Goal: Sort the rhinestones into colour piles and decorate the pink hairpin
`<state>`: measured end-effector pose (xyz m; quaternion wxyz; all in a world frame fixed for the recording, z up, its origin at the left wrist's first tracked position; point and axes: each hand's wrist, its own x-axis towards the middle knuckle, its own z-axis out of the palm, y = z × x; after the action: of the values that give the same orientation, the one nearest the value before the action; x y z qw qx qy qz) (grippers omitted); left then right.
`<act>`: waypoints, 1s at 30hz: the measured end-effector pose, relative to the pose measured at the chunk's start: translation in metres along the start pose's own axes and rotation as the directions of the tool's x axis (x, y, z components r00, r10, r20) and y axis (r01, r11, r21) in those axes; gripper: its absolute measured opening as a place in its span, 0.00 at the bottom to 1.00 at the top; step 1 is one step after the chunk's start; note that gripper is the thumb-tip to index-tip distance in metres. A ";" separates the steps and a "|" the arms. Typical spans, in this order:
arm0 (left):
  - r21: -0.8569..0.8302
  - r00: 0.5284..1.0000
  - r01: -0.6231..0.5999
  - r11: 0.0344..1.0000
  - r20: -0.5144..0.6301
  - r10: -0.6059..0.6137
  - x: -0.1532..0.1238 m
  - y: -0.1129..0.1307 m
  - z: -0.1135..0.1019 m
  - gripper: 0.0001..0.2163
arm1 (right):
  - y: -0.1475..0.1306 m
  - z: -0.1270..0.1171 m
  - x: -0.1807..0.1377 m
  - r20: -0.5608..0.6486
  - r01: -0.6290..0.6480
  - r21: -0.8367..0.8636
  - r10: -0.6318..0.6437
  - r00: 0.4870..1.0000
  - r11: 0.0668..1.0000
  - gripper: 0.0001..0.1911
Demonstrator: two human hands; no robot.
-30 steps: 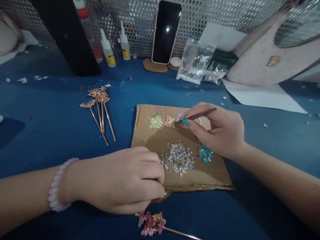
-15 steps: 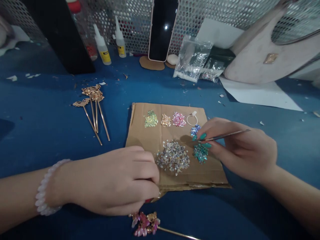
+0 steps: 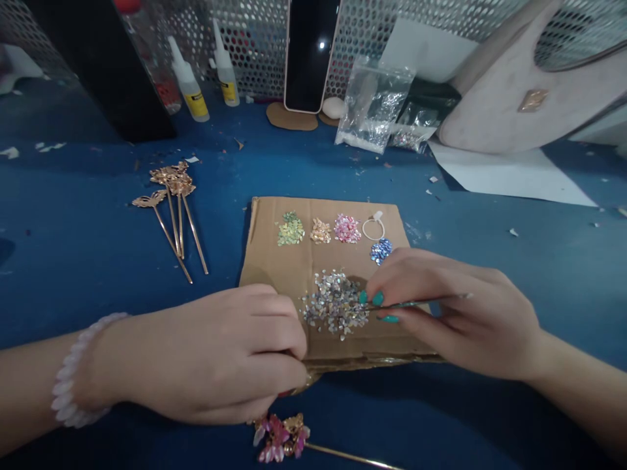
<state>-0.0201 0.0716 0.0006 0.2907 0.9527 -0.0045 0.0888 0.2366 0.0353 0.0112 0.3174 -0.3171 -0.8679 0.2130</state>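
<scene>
In my right hand (image 3: 455,313), a pair of thin metal tweezers (image 3: 416,303) is pinched between thumb and fingers. Their tip is at the right side of a pile of silvery rhinestones (image 3: 336,303) on a cardboard sheet (image 3: 274,261). My left hand (image 3: 215,356) is closed, its knuckles over the cardboard's near left edge; its fingertips are hidden, and a bit of red and gold shows beneath. Just below it is a gold hairpin (image 3: 281,437) with pink petal-like pieces, its stem pointing right.
Small piles of green (image 3: 290,230), peach (image 3: 321,231), pink (image 3: 347,229) and blue stones (image 3: 381,250) lie along the cardboard, beside a pale ring (image 3: 373,228). Several gold hairpins (image 3: 179,222) lie left. Behind stand glue bottles (image 3: 191,91), a phone (image 3: 311,59), plastic bags (image 3: 375,108) and a pale handbag (image 3: 499,111).
My right hand has moved down and left with the tweezers, from above the teal stones to the silvery pile, now covering the teal ones. My left hand keeps its closed pose; the view shifted slightly.
</scene>
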 end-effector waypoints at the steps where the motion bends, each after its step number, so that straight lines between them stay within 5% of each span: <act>1: -0.001 1.000 0.000 1.000 0.001 0.000 0.000 0.000 0.000 0.08 | 0.000 0.001 0.000 -0.004 -0.003 -0.002 0.003 1.000 1.000 0.07; 30: 0.010 1.000 0.000 1.000 0.003 0.000 0.000 0.000 0.001 0.08 | -0.002 0.010 0.004 0.005 0.023 -0.059 -0.023 1.000 0.998 0.06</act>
<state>-0.0201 0.0715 -0.0004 0.2858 0.9543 -0.0045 0.0872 0.2265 0.0348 0.0062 0.3085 -0.3160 -0.8781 0.1844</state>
